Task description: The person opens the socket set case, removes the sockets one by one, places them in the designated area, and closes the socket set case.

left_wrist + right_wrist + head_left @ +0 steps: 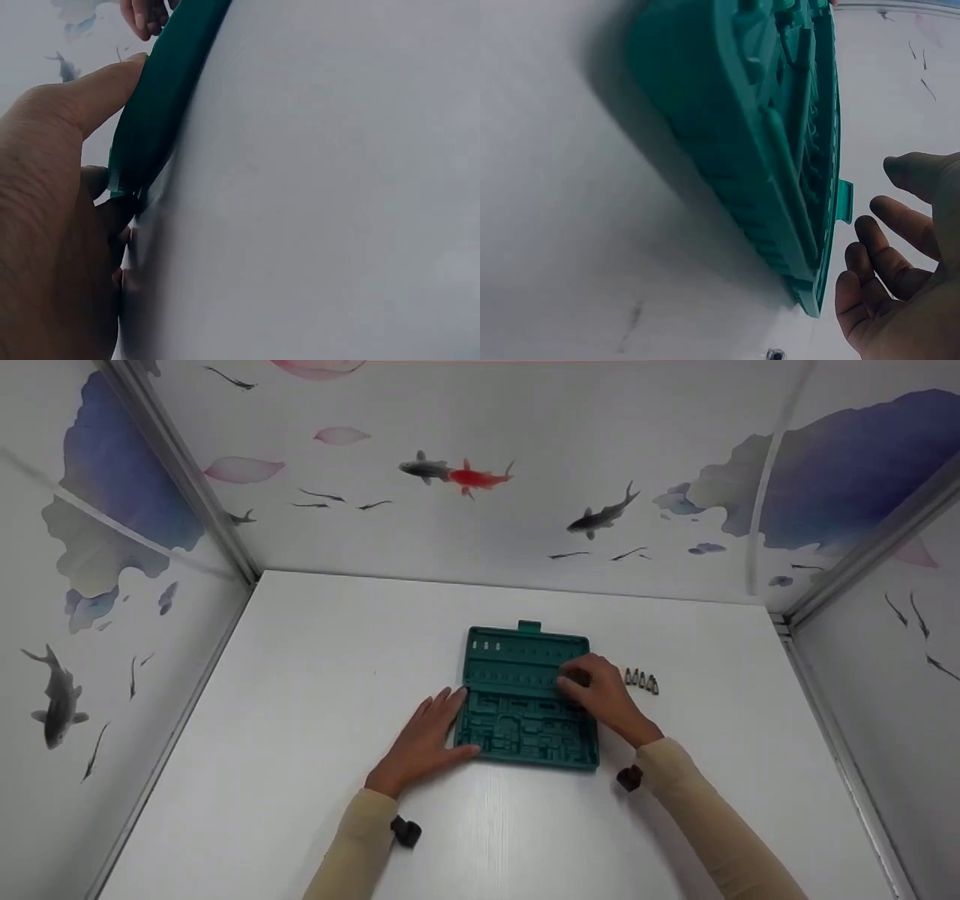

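A dark green plastic case [525, 690] lies opened flat, its lid half away from the person and its moulded, compartmented half nearer. Three small silvery pieces [486, 646] stand at the left of the lid's far row of slots. The left hand [424, 742] rests against the case's left side with fingers extended, its thumb [112, 86] on the rim. Over the lid's right edge hovers the right hand [604, 694]; in the right wrist view its fingers [889, 259] are loosely bent and apart from the thumb, with nothing between them.
Several small dark-and-metal, bit-like pieces [641, 681] lie in a row on the white table [300, 697], right of the case. A latch tab [529, 626] juts from the lid's far edge. Walls printed with fish enclose the table at the back and sides.
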Tool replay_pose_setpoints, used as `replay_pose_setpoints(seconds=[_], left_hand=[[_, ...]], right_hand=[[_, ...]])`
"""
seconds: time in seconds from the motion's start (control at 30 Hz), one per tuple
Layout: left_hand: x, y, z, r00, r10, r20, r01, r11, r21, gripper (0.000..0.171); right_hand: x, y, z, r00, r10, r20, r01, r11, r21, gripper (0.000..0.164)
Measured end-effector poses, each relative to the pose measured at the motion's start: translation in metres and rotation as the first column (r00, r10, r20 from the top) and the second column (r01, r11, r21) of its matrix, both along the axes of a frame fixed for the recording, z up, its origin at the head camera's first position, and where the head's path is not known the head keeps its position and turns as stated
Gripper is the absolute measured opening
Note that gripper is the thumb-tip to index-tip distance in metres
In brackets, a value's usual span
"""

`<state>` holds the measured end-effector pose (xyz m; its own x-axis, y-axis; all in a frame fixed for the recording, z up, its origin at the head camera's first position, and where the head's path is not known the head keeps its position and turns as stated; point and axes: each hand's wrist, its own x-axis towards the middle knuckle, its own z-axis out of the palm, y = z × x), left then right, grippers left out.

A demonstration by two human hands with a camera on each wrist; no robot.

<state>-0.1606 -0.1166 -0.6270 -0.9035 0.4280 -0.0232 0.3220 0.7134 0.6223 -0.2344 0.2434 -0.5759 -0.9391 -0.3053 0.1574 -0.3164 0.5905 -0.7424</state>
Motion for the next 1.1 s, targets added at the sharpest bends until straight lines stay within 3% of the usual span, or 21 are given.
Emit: replay_pose_setpoints(seconds=[0.37, 0.6, 0.7, 0.9, 1.1], left_hand=[[0.002, 0.007, -0.004, 0.993, 0.006, -0.117, -0.016, 0.996, -0.087, 0.1], [0.001, 0.007, -0.009, 0.981, -0.003, -0.194, -0.015, 0.996, -0.093, 0.103], [0.0, 0.008, -0.007, 0.983, 0.0, -0.186, -0.015, 0.997, -0.08, 0.107], [0.002, 0.01, 0.001, 0.995, 0.021, -0.097, -0.026, 0.999, -0.042, 0.111], [0.006, 0.009, -0.002, 0.995, 0.062, -0.083, -0.063, 0.998, -0.003, 0.111]], right_hand=[[-0.017, -0.023, 0.002, 0.997, 0.073, 0.005, -0.073, 0.997, 0.028, 0.032], [-0.03, -0.036, 0.004, 0.994, 0.09, 0.067, -0.088, 0.996, -0.021, 0.037], [-0.037, -0.043, 0.004, 0.992, 0.083, 0.095, -0.081, 0.996, -0.028, 0.04], [-0.051, -0.057, 0.001, 0.991, 0.056, 0.121, -0.053, 0.998, -0.028, 0.04], [-0.062, -0.077, 0.001, 0.987, 0.092, 0.13, -0.081, 0.993, -0.084, 0.04]])
